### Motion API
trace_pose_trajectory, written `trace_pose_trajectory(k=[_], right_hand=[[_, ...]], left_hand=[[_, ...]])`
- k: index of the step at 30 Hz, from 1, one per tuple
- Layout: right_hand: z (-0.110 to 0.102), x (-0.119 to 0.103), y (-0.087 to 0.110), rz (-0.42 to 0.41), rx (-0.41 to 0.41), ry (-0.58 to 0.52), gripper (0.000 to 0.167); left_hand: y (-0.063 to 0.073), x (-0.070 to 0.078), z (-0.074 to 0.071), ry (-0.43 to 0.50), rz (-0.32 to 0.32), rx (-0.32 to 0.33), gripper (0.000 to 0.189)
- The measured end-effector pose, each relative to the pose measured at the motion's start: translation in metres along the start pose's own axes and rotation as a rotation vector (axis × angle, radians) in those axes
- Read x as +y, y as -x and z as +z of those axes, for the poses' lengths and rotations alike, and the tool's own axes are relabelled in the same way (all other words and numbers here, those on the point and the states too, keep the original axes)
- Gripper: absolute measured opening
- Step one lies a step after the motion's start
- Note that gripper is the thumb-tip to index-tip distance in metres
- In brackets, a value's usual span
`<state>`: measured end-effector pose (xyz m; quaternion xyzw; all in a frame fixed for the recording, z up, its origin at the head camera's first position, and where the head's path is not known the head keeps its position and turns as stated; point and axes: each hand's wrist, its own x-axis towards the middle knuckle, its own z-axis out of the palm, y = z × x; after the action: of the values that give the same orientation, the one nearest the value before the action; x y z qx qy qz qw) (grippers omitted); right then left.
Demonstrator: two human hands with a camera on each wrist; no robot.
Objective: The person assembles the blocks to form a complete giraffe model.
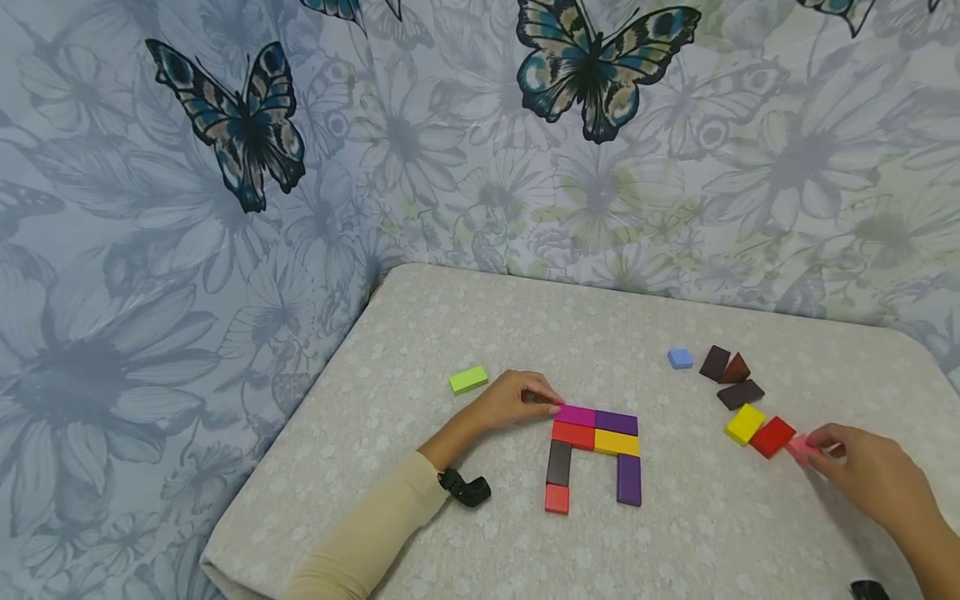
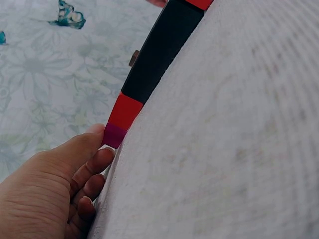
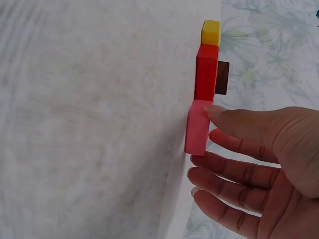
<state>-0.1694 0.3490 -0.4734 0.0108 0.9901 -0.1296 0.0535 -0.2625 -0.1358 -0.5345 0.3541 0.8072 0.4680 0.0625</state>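
Cloth [image 1: 510,325] lies under everything. Left hand [image 1: 513,400] pinches a magenta block [image 1: 576,416] at the pattern's corner, fingers curled; right hand [image 1: 873,471] pinches a pink block [image 3: 198,127] beside a red block [image 3: 206,74]. Both held blocks look light, stiff, probably smooth, best gripped by opposite edges. I see no readable writing.

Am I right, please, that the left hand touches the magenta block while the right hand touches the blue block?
Not quite: the right hand touches the pink block, not the blue block, as the right wrist view shows. The left hand does touch the magenta block.
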Motion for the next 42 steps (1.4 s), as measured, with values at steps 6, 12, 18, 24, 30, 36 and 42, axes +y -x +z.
trace_pose_trajectory(k=[6,12,18,24,30,36,42], right_hand=[[0.003,-0.001,-0.005,-0.037,0.04,-0.04,0.037],[0.002,-0.004,-0.004,-0.028,0.028,-0.026,0.035],[-0.002,-0.008,0.002,0.007,0.021,-0.018,0.039],[-0.008,-0.02,0.005,-0.024,0.069,0.008,0.038],[-0.015,-0.038,0.01,-0.091,0.094,0.025,0.039],[-0.016,-0.062,0.023,-0.19,0.124,0.017,0.042],[-0.007,-0.089,0.039,-0.289,0.162,-0.009,0.04]], left_hand=[[-0.001,0.0,-0.001,-0.003,0.003,0.004,0.016],[0.0,0.001,-0.001,0.008,0.012,-0.001,0.016],[0.0,0.002,0.001,0.005,-0.002,-0.012,0.016],[0.0,0.002,0.0,0.007,-0.011,-0.007,0.016],[0.0,0.002,0.0,-0.012,-0.02,-0.009,0.015],[0.0,0.003,0.0,-0.01,-0.02,-0.007,0.016],[0.0,0.002,0.0,0.001,-0.017,-0.005,0.016]])
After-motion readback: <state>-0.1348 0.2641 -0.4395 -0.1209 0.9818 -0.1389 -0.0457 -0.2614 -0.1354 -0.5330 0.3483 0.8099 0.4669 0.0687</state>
